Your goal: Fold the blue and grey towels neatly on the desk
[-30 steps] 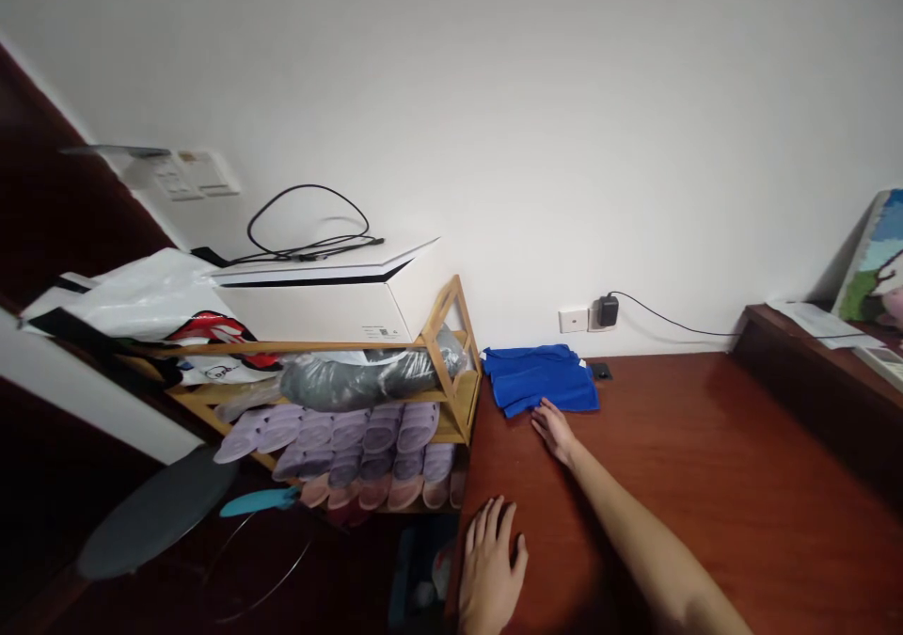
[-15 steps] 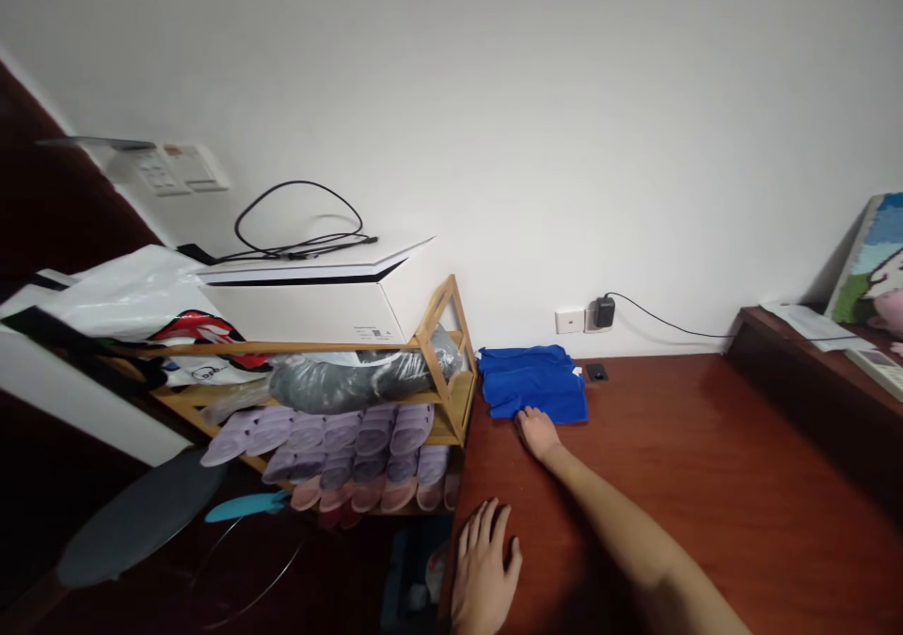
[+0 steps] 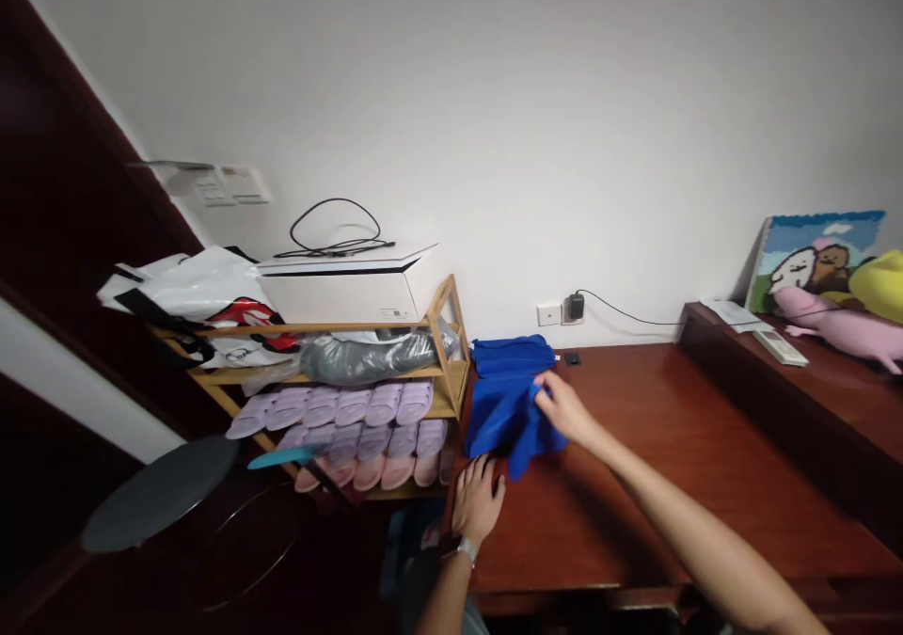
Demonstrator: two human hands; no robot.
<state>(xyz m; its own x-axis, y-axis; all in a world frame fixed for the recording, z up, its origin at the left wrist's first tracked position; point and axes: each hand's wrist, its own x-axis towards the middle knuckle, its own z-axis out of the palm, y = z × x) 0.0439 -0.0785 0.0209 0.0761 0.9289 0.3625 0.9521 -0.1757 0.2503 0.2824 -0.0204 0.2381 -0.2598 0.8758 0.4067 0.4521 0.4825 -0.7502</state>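
Observation:
A stack of blue cloths (image 3: 502,355) lies at the back left corner of the red-brown wooden table (image 3: 677,466). My right hand (image 3: 564,407) is closed on one blue cloth (image 3: 506,420) and holds it lifted off the table, hanging in folds. My left hand (image 3: 478,501) rests near the table's left edge with its fingers spread, just under the hanging cloth's lower edge. A watch or band shows on my left wrist.
A wooden shoe rack (image 3: 395,400) with several purple and pink slippers stands left of the table, with a white box (image 3: 349,287) and a cable on top. A charger (image 3: 577,306) is plugged in at the wall. A raised shelf (image 3: 797,381) at right carries plush toys and a remote. A round dark stool (image 3: 159,489) is lower left.
My right hand has taken hold of a blue cloth and pulled it up and toward me off the stack. My left hand moved forward beneath it. The view shifted back and right.

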